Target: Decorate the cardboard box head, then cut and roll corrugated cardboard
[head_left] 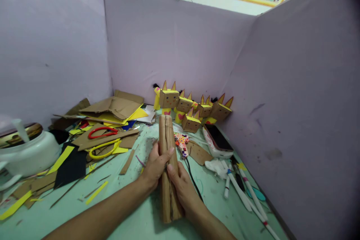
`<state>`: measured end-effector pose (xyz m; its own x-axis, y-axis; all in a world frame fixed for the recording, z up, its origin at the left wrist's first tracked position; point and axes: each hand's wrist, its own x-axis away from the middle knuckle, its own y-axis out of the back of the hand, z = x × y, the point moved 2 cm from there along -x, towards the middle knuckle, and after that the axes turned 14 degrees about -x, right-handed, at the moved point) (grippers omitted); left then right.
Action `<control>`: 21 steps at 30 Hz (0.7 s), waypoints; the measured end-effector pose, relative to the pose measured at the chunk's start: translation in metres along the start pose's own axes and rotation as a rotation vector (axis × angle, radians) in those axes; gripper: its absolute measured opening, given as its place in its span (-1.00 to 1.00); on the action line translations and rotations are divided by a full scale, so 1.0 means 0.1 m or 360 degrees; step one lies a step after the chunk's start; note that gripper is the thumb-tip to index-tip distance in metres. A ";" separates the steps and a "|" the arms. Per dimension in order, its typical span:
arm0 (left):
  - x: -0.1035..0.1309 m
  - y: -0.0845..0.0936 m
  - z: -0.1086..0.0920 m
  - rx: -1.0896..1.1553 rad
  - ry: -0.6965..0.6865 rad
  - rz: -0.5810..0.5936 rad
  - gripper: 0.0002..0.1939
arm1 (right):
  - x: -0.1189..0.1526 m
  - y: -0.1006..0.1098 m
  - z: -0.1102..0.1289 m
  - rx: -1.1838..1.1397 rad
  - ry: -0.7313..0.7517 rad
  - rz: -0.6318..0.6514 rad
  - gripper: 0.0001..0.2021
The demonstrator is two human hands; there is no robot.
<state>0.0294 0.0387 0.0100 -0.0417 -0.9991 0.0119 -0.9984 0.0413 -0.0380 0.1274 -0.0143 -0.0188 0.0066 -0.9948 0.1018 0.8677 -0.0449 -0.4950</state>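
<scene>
A long piece of brown cardboard (166,135), folded lengthwise with a dark seam down its middle, is held out in front of me above the table. My left hand (155,162) grips its left side, thumb across the front near the seam. Lower down, my right hand (184,185) wraps the right edge, its thumb also by the seam. The fingers behind the cardboard are hidden. Just beyond it lies a flower-patterned glue gun (182,142) with a black cord.
Several yellow and cardboard figures with pointed ears (169,98) stand at the back. Left are cardboard scraps (112,107), red-handled scissors (102,132), yellow-handled scissors (104,150) and a white pot (30,155). Right are a phone (218,137) and white sticks (239,191). Purple panels (174,45) enclose the table.
</scene>
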 end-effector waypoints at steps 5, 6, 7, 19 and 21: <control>0.00 0.01 -0.02 0.0071 0.0002 -0.0031 -0.45 | 0.07 -0.06 0.06 -0.0197 -0.0168 0.0142 -0.34; -0.01 0.02 -0.03 0.0093 0.0010 -0.0028 -0.44 | 0.08 -0.08 0.06 -0.0254 -0.0251 0.0200 -0.36; -0.02 0.02 -0.04 0.0113 0.0022 -0.0021 -0.44 | 0.10 -0.09 0.06 -0.0303 -0.0339 0.0250 -0.38; -0.26 0.25 -0.11 0.0290 0.0025 -0.0011 -0.49 | 0.16 -0.08 0.04 -0.0248 -0.0555 0.0329 -0.45; -0.33 0.31 -0.12 0.0321 0.0026 -0.0058 -0.50 | 0.16 -0.09 0.02 -0.0228 -0.0576 0.0344 -0.45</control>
<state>-0.0008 0.0734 0.0203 -0.0082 -0.9994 0.0333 -0.9716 0.0001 -0.2368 0.1208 -0.0298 -0.0108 0.3756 -0.8878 0.2658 0.7500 0.1227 -0.6500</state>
